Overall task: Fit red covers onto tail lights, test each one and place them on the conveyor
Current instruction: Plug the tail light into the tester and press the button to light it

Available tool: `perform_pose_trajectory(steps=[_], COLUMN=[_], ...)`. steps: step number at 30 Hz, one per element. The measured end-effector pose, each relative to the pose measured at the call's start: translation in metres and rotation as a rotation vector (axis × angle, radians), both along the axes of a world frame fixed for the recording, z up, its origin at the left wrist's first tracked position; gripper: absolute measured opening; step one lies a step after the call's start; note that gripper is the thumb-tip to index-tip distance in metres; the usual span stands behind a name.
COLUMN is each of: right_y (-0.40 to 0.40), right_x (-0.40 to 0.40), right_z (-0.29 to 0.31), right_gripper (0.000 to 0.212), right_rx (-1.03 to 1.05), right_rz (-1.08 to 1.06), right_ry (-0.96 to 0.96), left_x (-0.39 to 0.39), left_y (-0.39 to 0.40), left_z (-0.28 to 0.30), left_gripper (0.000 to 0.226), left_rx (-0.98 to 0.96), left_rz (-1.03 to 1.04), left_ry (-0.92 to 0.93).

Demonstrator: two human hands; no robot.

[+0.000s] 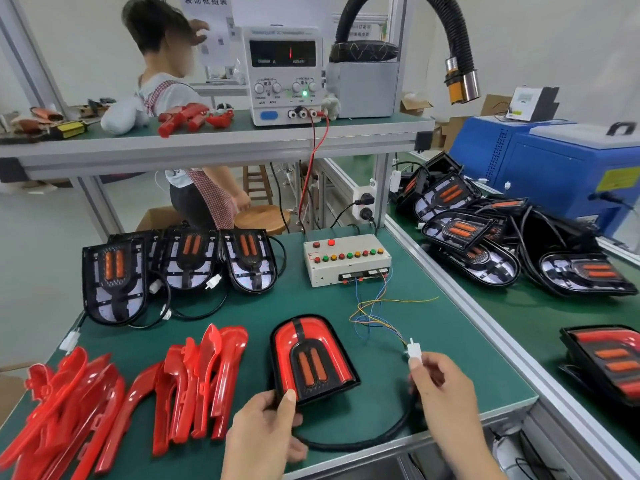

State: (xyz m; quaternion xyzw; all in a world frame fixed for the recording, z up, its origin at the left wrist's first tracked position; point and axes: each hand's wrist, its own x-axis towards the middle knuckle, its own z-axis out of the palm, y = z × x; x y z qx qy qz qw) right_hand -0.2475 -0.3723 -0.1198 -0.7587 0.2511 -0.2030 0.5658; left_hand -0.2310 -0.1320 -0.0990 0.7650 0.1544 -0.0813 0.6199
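Note:
A tail light with its red cover fitted (311,355) lies on the green bench in front of me. My left hand (266,431) grips its near edge, thumb on top. My right hand (441,386) pinches the light's white plug (414,350), which meets the coloured test wires (372,313) from the grey test box (346,259). The light's black cable (367,441) loops along the bench edge. Several loose red covers (114,393) lie at the left. Three uncovered tail lights (180,265) stand behind them.
The conveyor (485,303) runs along the right, carrying a heap of uncovered tail lights (485,233) and a covered one (609,362). A power supply (284,74) sits on the upper shelf, beside a black extraction hose (457,46). A person stands behind the bench.

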Motion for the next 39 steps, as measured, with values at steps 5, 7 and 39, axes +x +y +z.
perform_pose_trajectory(steps=[5,7,39], right_y=[-0.007,-0.007,-0.007], right_x=[0.003,0.004,0.012], right_z=[-0.012,-0.015,-0.010], right_gripper=[0.015,0.015,0.027], right_rx=[0.042,0.134,0.211], right_rz=[-0.040,-0.095,-0.068], right_ry=[-0.040,-0.091,-0.139], left_x=[-0.009,-0.011,0.075], left_y=[-0.001,-0.013,-0.168], left_z=[0.025,0.034,0.022], left_gripper=[0.026,0.020,0.007], left_rx=[0.619,0.558,-0.404], left_rz=[0.005,0.027,-0.293], left_ry=[-0.250,-0.450,0.176])
